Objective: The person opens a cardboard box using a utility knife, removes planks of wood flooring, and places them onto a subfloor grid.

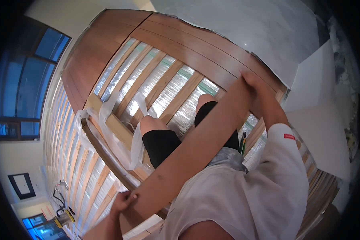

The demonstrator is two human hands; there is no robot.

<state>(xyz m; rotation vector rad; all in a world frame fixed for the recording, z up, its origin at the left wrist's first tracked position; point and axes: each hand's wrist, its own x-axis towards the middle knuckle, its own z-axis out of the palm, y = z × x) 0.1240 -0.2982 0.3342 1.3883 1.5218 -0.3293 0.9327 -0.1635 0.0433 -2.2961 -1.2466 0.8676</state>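
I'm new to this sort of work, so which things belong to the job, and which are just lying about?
Belonging to the job:
long brown board, in left hand and right hand
laid boards
wooden battens over silvery sheeting

Apparently lying about:
loose plastic wrap
yellow equipment, lower left

It's a bit dim in here, and the window [26,82] on the left glows deep blue. Shiny foil [178,96] throws back bright white sparkles, the floor boards [196,40] have a soft, pale shine, and the long plank [184,160] looks dull. Straight lines bend near the rim, corners go black, and the far right looks fuzzy.
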